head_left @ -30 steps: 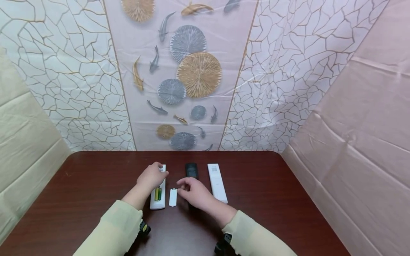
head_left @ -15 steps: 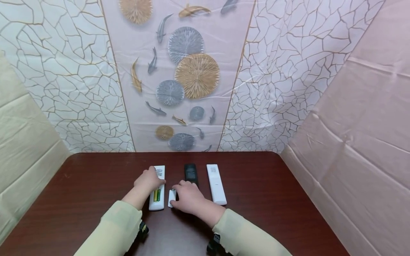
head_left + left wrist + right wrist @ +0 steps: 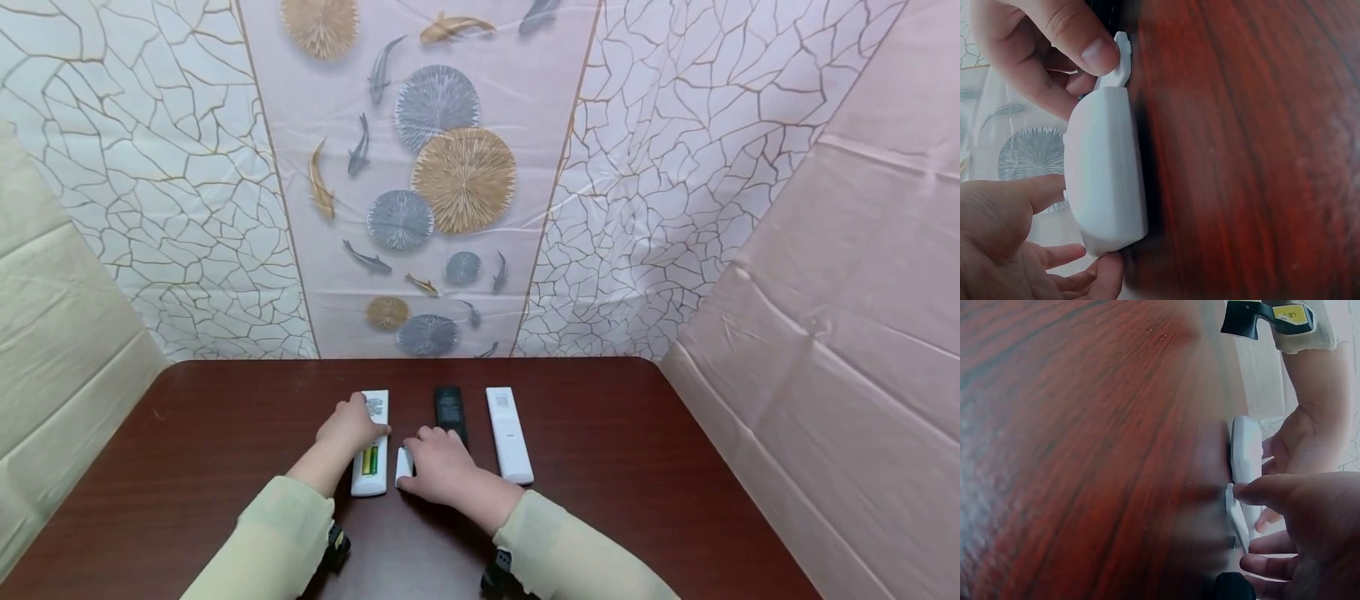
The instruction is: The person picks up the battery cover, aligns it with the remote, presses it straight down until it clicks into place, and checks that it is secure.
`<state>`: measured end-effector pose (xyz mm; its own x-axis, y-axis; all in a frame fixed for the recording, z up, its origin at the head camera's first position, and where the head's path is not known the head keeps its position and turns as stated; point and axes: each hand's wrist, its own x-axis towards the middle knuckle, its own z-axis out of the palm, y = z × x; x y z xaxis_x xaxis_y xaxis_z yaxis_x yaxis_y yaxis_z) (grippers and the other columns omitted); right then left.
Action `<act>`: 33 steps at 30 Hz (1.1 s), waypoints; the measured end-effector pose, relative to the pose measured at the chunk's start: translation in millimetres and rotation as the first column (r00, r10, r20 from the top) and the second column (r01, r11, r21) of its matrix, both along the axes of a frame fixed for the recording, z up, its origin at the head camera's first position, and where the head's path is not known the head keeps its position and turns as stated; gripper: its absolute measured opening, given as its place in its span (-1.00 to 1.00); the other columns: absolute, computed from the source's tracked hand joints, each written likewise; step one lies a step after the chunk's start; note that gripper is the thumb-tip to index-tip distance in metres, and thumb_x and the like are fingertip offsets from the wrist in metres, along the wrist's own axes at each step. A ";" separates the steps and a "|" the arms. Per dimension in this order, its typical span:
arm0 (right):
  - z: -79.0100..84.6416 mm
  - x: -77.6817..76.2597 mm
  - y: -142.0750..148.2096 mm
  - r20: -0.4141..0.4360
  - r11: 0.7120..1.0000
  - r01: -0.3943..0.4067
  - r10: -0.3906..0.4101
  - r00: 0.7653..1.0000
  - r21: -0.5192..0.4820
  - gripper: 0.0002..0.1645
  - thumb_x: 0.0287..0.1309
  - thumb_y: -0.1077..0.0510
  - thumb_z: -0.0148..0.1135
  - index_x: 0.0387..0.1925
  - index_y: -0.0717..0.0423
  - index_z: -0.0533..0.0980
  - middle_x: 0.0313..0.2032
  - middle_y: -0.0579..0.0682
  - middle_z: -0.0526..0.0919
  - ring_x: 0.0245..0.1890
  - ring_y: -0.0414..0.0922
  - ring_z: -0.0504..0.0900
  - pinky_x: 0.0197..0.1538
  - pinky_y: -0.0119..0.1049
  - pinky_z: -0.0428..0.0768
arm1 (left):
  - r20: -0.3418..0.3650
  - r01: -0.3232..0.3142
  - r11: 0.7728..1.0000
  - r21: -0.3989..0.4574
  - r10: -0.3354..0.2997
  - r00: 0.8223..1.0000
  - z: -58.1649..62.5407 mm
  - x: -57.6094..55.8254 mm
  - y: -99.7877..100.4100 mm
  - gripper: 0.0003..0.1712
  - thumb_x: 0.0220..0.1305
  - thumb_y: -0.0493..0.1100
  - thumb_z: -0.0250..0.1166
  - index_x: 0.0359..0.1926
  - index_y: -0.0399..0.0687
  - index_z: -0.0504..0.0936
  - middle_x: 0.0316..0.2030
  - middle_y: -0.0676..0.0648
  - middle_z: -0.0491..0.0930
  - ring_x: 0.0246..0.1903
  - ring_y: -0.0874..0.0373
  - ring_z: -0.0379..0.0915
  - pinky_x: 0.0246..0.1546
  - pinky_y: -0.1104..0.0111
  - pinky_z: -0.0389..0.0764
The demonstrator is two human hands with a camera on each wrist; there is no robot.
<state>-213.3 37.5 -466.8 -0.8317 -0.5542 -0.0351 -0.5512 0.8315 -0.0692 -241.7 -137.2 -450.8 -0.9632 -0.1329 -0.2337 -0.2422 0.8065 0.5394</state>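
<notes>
A white remote control (image 3: 369,484) lies back side up on the table, its compartment uncovered with green-and-yellow batteries (image 3: 370,461) inside. My left hand (image 3: 347,430) grips its upper part, thumb on one edge and fingers on the other. Just to the right, my right hand (image 3: 444,468) pinches the small white battery cover (image 3: 403,469) between thumb and fingers. Seen from the right wrist, the cover (image 3: 1235,515) is tilted, with the thumb at one end and fingertips at the other. The left wrist view shows the remote's rounded end, which hides the batteries.
Beyond my right hand lies a black remote control (image 3: 449,407), partly hidden by that hand. Another white remote control (image 3: 510,435) lies to its right. All rest on a dark red-brown wooden table (image 3: 600,467), backed by patterned cloth (image 3: 427,167).
My right hand has come down and left onto the battery cover and now pinches it. My left hand has shifted slightly down the remote control, showing more of its upper label.
</notes>
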 end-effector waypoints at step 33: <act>0.1 -10.4 7.4 0.088 0.965 -0.012 0.036 0.995 -0.261 -0.60 0.20 -0.06 0.39 0.03 -0.05 0.55 -0.18 -0.19 0.67 -0.29 -0.31 0.57 -0.10 -0.30 0.50 | -0.048 -0.004 0.990 0.141 0.011 0.999 -14.5 -9.7 -7.7 -0.11 0.30 -0.08 0.31 0.43 -0.39 0.06 0.18 -0.47 0.40 0.00 -0.21 0.49 -0.01 -0.02 0.52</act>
